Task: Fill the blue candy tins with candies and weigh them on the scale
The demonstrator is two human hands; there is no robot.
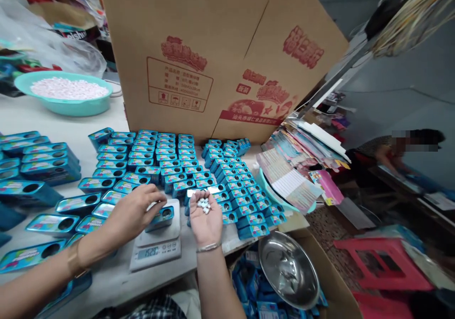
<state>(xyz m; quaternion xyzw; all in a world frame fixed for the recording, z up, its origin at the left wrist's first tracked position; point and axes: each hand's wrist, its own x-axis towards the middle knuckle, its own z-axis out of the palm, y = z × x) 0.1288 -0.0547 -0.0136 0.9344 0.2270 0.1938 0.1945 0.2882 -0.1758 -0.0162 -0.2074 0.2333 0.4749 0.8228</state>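
Note:
My left hand (133,211) is curled over a small blue tin (161,216) that stands on a white digital scale (156,245); the fingers grip its near end. The scale's display reads about 15.29. My right hand (205,217) lies palm up and open beside the scale, with several small white candies (204,205) resting on the palm. Rows of the same blue tins (167,160) with round holes in their lids cover the white table (103,120) around both hands.
A big cardboard box (220,53) stands behind the tins. A teal basin of white candies (66,91) sits far left. Printed cards (291,177) pile at the right. A steel bowl (287,269) lies in a carton below the table edge. Another person sits far right.

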